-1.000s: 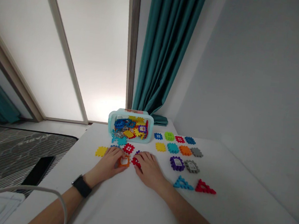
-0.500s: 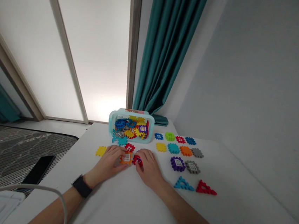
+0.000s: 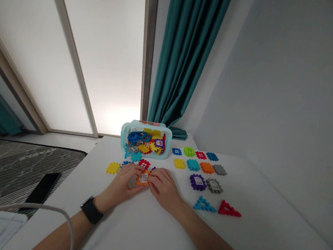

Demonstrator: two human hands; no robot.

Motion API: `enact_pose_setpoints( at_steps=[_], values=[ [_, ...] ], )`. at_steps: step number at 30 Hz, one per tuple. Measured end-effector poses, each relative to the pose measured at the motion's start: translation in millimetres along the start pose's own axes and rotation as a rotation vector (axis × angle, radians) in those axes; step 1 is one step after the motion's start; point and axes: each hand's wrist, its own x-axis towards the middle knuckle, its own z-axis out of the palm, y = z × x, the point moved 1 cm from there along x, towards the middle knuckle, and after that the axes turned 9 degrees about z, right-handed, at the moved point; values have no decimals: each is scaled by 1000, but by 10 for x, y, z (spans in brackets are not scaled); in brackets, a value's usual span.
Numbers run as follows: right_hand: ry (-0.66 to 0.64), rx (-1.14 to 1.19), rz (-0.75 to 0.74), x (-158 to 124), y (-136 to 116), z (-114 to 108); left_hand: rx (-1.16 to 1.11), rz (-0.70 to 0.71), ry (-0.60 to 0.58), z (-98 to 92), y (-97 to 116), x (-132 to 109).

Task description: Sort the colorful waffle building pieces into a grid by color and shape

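An orange notched building tile with a white window is gripped at its left side between the thumb and fingers of my left hand. My right hand is closed at the tile's right edge. Its fingers cover the red tile seen there half a second ago. Just beyond the orange piece lies a red window tile, and a bit of purple peeks out behind my right fingers. To the left are a yellow tile and a blue tile, partly hidden by my left hand.
A pale teal tub full of mixed pieces stands at the back of the white table. Rows of tiles, including a purple window tile, lie right, with blue and red triangles nearer. A cable crosses the lower left.
The orange tile has shifted slightly right, and its right edge now meets my right fingers. The red piece in my right hand has gone out of sight. More of the blue tile shows.
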Motion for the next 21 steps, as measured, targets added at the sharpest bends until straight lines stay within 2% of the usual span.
enact_pose_setpoints(
  at_steps=[9, 14, 17, 21],
  values=[
    [-13, -30, -16, 17, -20, -26, -205, -198, 61, 35, 48, 14],
    [2, 3, 15, 6, -35, -32, -306, -261, -18, 62, 87, 23],
    [8, 95, 92, 0, -32, -35, -373, -256, -77, 71, 114, 22],
    [21, 290, 338, 11, -27, -15, -338, -309, -59, 69, 108, 22]
  ],
)
